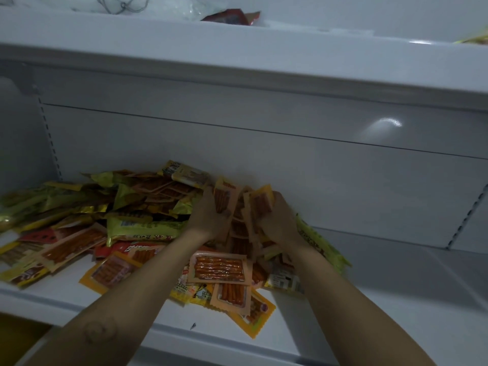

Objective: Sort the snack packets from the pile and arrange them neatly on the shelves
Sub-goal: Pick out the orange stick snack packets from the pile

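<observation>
A loose pile of snack packets (126,228) covers the left and middle of a white shelf (396,281): yellow-green foil ones at the back, orange and red ones with clear windows in front. My left hand (208,215) grips an orange packet (224,196) held upright. My right hand (277,220) holds a small stack of orange packets (260,202) beside it. Both hands meet over the pile's right end, near the back wall. A flat orange packet (219,268) lies just below my wrists.
The upper shelf (264,59) overhangs close above, with a red packet (227,17) and clear plastic on it. A yellow-green packet (324,244) lies right of my right wrist. The shelf's right half is bare white. Slotted uprights stand at both sides.
</observation>
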`<state>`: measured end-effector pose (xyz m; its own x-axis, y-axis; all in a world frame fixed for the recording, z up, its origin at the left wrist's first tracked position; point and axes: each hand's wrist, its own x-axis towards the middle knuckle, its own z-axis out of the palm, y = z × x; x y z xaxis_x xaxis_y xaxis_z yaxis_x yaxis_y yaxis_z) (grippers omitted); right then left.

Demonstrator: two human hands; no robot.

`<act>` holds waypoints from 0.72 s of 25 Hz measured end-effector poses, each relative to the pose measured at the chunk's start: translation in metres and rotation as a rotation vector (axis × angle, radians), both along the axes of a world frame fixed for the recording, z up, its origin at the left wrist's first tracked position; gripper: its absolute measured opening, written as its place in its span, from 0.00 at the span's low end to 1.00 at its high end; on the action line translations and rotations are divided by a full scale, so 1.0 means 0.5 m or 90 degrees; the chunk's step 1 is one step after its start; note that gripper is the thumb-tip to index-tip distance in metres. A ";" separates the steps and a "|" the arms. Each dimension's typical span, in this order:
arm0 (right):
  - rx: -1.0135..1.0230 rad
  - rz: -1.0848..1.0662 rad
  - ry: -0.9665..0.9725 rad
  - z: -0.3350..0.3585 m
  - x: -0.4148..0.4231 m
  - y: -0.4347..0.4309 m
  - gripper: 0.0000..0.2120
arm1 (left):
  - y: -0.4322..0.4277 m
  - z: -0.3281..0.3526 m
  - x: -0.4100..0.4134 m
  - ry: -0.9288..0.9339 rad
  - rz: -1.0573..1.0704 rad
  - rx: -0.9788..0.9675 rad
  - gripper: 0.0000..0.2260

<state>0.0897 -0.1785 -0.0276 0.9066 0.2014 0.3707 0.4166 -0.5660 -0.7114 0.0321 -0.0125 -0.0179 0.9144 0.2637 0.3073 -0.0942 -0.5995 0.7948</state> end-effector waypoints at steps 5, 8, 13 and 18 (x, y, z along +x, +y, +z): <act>0.061 -0.102 0.033 0.051 -0.011 -0.070 0.08 | -0.032 0.031 0.006 -0.019 -0.010 0.007 0.20; 0.088 -0.114 0.015 0.086 -0.036 -0.132 0.07 | -0.071 0.052 0.019 -0.048 -0.051 0.018 0.15; 0.193 -0.159 0.056 0.127 -0.075 -0.266 0.07 | -0.188 0.081 0.021 -0.059 -0.128 -0.056 0.15; 0.246 -0.221 0.068 0.141 -0.102 -0.426 0.11 | -0.336 0.100 0.026 -0.048 -0.200 -0.077 0.10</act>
<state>0.0385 -0.3914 0.0431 0.9326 -0.2500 0.2601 0.1650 -0.3456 -0.9238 0.0450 -0.1803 0.0319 0.9324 0.0116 0.3611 -0.3206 -0.4341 0.8419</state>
